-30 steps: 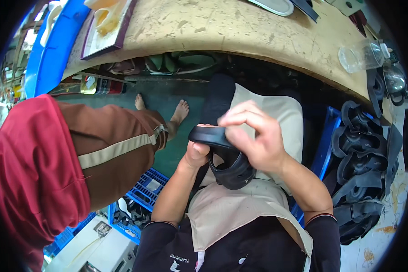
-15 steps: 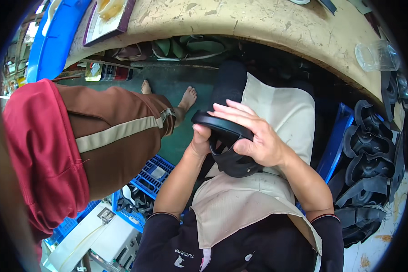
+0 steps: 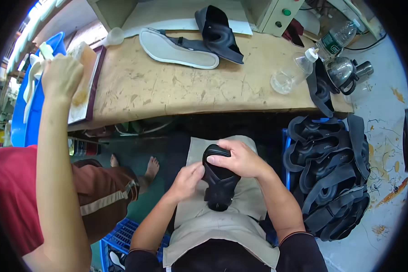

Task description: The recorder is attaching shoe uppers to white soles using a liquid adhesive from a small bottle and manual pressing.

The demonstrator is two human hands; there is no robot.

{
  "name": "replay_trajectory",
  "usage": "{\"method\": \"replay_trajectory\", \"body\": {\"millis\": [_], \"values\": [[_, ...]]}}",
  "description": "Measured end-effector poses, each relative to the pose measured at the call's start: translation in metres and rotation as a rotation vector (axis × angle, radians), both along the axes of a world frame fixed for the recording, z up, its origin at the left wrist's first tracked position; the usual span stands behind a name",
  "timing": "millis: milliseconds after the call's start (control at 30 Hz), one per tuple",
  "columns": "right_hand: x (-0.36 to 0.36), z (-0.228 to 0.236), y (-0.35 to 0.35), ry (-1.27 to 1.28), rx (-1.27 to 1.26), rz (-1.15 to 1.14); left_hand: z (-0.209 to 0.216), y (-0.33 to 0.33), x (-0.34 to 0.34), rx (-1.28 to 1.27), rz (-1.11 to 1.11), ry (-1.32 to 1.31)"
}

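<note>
Black sandal upper (image 3: 220,181) rests on the beige apron (image 3: 222,217) over the lap. The right hand (image 3: 240,158) is closed over its top; the left hand (image 3: 186,181) pinches its side. Even pressure would likely keep it seated; finished uppers (image 3: 331,181) are piled alongside.

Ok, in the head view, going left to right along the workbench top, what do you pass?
Co-worker's hand at the tray → pale sandal sole → black shoe upper → clear cup → plastic water bottle → metal kettle at the bench's right end.
</note>
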State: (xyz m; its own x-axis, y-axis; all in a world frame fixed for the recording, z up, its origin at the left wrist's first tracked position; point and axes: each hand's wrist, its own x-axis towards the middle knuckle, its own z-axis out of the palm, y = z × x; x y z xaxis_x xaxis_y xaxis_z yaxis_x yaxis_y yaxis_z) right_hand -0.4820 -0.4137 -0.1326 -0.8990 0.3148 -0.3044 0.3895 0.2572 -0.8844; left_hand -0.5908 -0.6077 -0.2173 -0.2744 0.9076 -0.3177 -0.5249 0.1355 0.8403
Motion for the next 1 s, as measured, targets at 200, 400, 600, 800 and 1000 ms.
{"method": "replay_trajectory", "body": {"millis": [200, 400, 600, 800, 1000], "values": [[-0.016, -0.008, -0.003, -0.057, -0.193, -0.068, -0.009, -0.012, 0.019, -0.210, 0.383, 0.172], [-0.031, -0.048, -0.013, 0.012, -0.404, -0.010, -0.023, -0.035, 0.012, -0.121, 0.502, 0.292], [-0.032, -0.075, -0.032, 0.050, -0.424, -0.028, -0.029, -0.012, -0.038, 0.069, 0.312, 0.245], [-0.029, -0.100, -0.033, 0.061, -0.380, -0.009, -0.051, -0.011, -0.038, 0.128, 0.342, 0.288], [-0.027, -0.128, -0.047, 0.067, -0.379, 0.035, -0.076, -0.033, -0.036, 0.124, 0.321, 0.194]]}}
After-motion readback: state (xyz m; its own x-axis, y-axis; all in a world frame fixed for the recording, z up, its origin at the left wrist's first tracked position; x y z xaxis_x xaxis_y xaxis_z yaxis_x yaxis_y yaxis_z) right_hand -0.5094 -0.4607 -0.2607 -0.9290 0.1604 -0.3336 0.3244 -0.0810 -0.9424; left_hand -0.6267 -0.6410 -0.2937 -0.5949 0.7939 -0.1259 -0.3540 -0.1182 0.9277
